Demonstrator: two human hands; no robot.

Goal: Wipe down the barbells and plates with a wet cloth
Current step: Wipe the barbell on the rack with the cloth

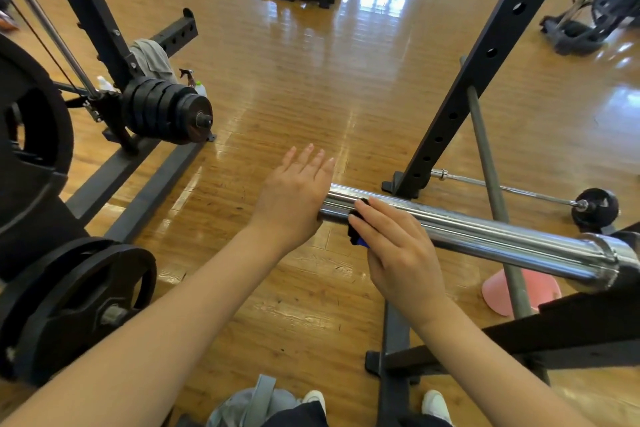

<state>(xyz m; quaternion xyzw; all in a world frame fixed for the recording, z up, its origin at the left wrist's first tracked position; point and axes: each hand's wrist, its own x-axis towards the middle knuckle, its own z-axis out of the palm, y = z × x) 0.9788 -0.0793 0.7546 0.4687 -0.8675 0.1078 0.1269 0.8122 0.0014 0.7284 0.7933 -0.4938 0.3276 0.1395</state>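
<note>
The chrome barbell sleeve (pixel 467 230) lay across the rack at lower right, its free end between the two hands; the right hand (pixel 394 250) pressed a dark cloth with a blue edge (pixel 358 236) against it near that end, fingers curled over the fabric. The left hand (pixel 294 194) sat flat and relaxed at the sleeve's tip, holding nothing. Since only that open palm steadied the bar, a hard wipe could probably roll the sleeve or push the cloth off its end.

You're in a gym: a power rack (pixel 491 55), black weight plates (pixel 166 111) on pegs, a chrome barbell sleeve (pixel 485 229) (polished wooden floor (pixel 311 80) throughout).
</note>
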